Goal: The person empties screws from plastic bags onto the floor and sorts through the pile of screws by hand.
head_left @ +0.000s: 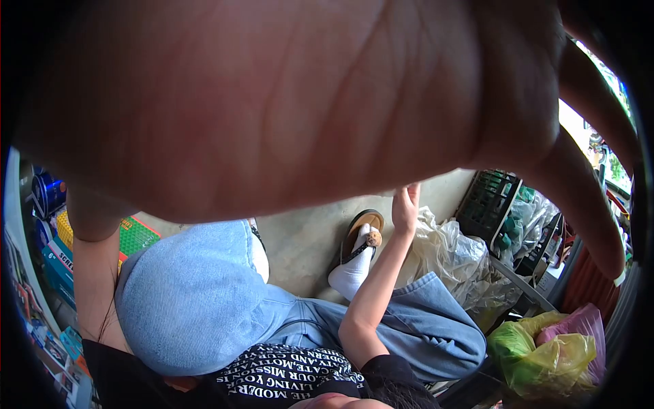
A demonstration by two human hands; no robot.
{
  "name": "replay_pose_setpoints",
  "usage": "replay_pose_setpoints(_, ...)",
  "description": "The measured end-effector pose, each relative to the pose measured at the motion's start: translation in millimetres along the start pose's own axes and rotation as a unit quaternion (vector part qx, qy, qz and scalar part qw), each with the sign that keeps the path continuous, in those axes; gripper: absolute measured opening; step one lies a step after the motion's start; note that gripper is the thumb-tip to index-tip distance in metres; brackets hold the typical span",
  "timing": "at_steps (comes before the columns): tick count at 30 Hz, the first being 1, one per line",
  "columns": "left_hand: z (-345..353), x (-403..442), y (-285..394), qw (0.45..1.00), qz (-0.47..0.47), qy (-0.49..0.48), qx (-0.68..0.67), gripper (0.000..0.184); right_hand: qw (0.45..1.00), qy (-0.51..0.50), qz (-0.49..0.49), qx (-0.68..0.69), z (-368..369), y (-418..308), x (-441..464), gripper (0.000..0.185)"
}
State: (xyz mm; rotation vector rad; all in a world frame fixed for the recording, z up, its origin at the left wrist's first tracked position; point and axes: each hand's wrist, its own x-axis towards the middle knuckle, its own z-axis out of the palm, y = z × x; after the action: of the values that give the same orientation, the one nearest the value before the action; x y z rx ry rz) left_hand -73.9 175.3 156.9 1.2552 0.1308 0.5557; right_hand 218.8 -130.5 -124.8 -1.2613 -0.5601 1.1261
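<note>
While one left hand (293, 109) looms close, one right hand (407, 208) shows behind.

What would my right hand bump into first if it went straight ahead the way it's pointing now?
In the picture, your left hand comes first, just past your right hand. It looks much nearer the camera, though, so they might not meet; what lies behind it is hidden.

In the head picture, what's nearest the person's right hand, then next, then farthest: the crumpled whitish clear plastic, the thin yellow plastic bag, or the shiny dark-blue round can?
From the right hand:
1. Crumpled whitish clear plastic, just right of it.
2. Thin yellow plastic bag, picture's lower right.
3. Shiny dark-blue round can, picture's far left.
</note>
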Motion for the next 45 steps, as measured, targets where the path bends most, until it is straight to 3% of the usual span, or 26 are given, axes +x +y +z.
replay_pose_setpoints(2, -2, -1, -1, 1.0, -0.002, 0.004, 0.001, 0.056, 0.999, 0.013, -0.04, -0.015, 17, -23, -8, 0.037)
replay_pose_setpoints(3, -3, -1, -3, 1.0, -0.006, 0.004, -0.001, 0.056, 0.897, 0.175, 0.115, 0.39, 21, -44, -14, 0.038)
replay_pose_setpoints(4, -3, -2, -3, 1.0, -0.009, 0.004, -0.004, 0.056, 0.998, 0.026, -0.016, 0.063, 17, -41, -14, 0.039)
replay_pose_setpoints(8, -2, -4, 2, 1.0, -0.003, 0.001, -0.012, 0.056, 0.997, 0.054, -0.039, -0.048, 22, -26, -9, 0.038)
replay_pose_setpoints(9, -2, -4, 3, 1.0, 0.0, 0.0, -0.012, 0.056, 0.961, 0.125, 0.106, 0.224, 60, -50, -15, 0.036)
replay_pose_setpoints(10, -3, -5, 5, 1.0, 0.0, 0.001, -0.01, 0.056, 0.997, -0.004, -0.031, -0.069, 48, -25, -14, 0.035)
replay_pose_setpoints(12, -2, -6, 4, 1.0, -0.004, -0.002, -0.013, 0.056, 0.988, -0.012, 0.004, -0.154, 33, 1, 2, 0.035)
replay_pose_setpoints(13, -1, -6, 4, 1.0, -0.003, -0.002, -0.016, 0.056, 0.968, 0.078, 0.118, -0.21, 50, -11, -4, 0.033)
replay_pose_setpoints(14, -2, -6, 4, 1.0, -0.002, 0.0, -0.015, 0.056, 0.944, 0.07, -0.07, -0.314, 56, 2, -6, 0.032)
replay_pose_setpoints(18, -7, -10, 5, 1.0, -0.008, 0.008, -0.007, 0.057, 0.995, 0.051, -0.017, -0.08, 70, -14, -15, 0.025)
replay_pose_setpoints(19, -7, -11, 5, 1.0, -0.01, 0.008, -0.008, 0.057, 0.968, 0.148, 0.122, 0.158, 67, -22, -7, 0.022)
replay_pose_setpoints(20, -6, -10, 6, 1.0, -0.01, 0.008, -0.009, 0.057, 0.992, 0.006, -0.036, -0.123, 39, -6, -3, 0.018)
replay_pose_setpoints(22, -7, -8, 6, 1.0, -0.005, 0.006, -0.008, 0.057, 0.971, -0.014, -0.055, -0.231, 68, -35, -11, 0.014)
replay_pose_setpoints(23, -8, -8, 6, 1.0, -0.003, 0.005, -0.006, 0.057, 0.976, -0.034, -0.084, -0.2, 64, -26, -3, 0.016)
replay_pose_setpoints(24, -7, -8, 4, 1.0, -0.003, 0.004, -0.008, 0.057, 0.977, 0.026, -0.057, -0.206, 71, -27, 3, 0.019)
replay_pose_setpoints(26, -5, -5, 4, 1.0, 0.0, 0.0, -0.013, 0.057, 0.951, 0.002, -0.074, -0.301, 73, -32, 6, 0.019)
replay_pose_setpoints(27, -6, -4, 5, 1.0, 0.003, 0.001, -0.012, 0.057, 0.885, 0.064, -0.249, -0.387, 94, -25, 1, 0.017)
replay_pose_setpoints(28, -7, -4, 5, 1.0, 0.005, 0.003, -0.01, 0.057, 0.95, 0.072, -0.19, -0.237, 99, -23, -1, 0.023)
replay_pose_setpoints(30, -6, -6, 2, 1.0, -0.003, 0.005, -0.013, 0.057, 0.924, 0.023, 0.115, -0.364, 87, -48, 2, 0.03)
replay_pose_setpoints(31, -7, -5, 3, 1.0, -0.004, 0.003, -0.01, 0.057, 0.98, 0.061, -0.063, -0.181, 104, -32, -8, 0.028)
replay_pose_setpoints(32, -8, -4, 3, 1.0, -0.002, 0.004, -0.005, 0.057, 0.936, -0.001, -0.178, -0.302, 110, -34, -5, 0.027)
replay_pose_setpoints(34, -5, -7, -2, 1.0, -0.008, 0.006, -0.014, 0.057, 0.96, 0.083, 0.032, -0.266, 105, -38, 2, 0.034)
replay_pose_setpoints(35, -3, -7, -3, 1.0, -0.011, 0.001, -0.019, 0.057, 0.959, 0.09, 0.035, -0.266, 101, -32, -1, 0.034)
replay_pose_setpoints(37, -4, -1, 0, 1.0, 0.003, -0.006, -0.012, 0.057, 0.863, -0.005, -0.251, -0.438, 117, -28, 16, 0.039)
replay_pose_setpoints(38, -4, -1, 1, 1.0, 0.008, -0.003, -0.01, 0.057, 0.778, 0.058, -0.33, -0.531, 145, -32, 4, 0.038)
replay_pose_setpoints(45, -5, -9, 0, 1.0, -0.002, 0.003, -0.009, 0.057, 0.878, 0.053, -0.231, -0.416, 108, -4, 47, 0.039)
